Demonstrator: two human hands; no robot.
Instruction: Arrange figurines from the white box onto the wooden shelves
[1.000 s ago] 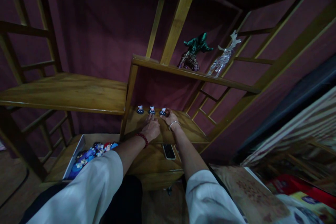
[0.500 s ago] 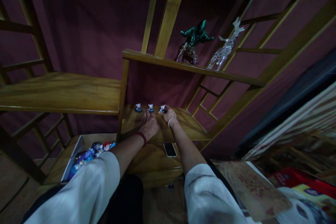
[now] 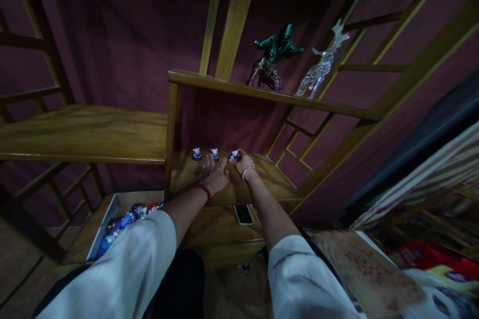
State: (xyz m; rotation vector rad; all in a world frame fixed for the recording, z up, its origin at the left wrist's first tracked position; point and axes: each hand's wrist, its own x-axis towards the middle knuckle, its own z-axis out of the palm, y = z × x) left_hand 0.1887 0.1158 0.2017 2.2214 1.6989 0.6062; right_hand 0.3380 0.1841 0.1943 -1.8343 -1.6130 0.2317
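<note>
Three small white-and-black figurines on dark round bases stand in a row on the wooden shelf [image 3: 187,175]. The left figurine [image 3: 196,154] stands by itself. My left hand [image 3: 214,177] is open, fingers spread, just in front of the middle figurine [image 3: 214,154]; whether a fingertip touches its base I cannot tell. My right hand [image 3: 244,163] is closed on the right figurine [image 3: 235,155], thumb and fingers around its base, at shelf level.
A phone [image 3: 244,214] lies on the lower front ledge. At the lower left, an open box [image 3: 112,207] holds several colourful figures. On the shelf above stand a green-topped figure [image 3: 276,55] and a clear deer figurine [image 3: 322,67]. Bags [image 3: 430,279] lie at the lower right.
The right figurine has shifted slightly to the right with my right hand, widening its gap from the middle one. My left hand's fingers have spread apart.
</note>
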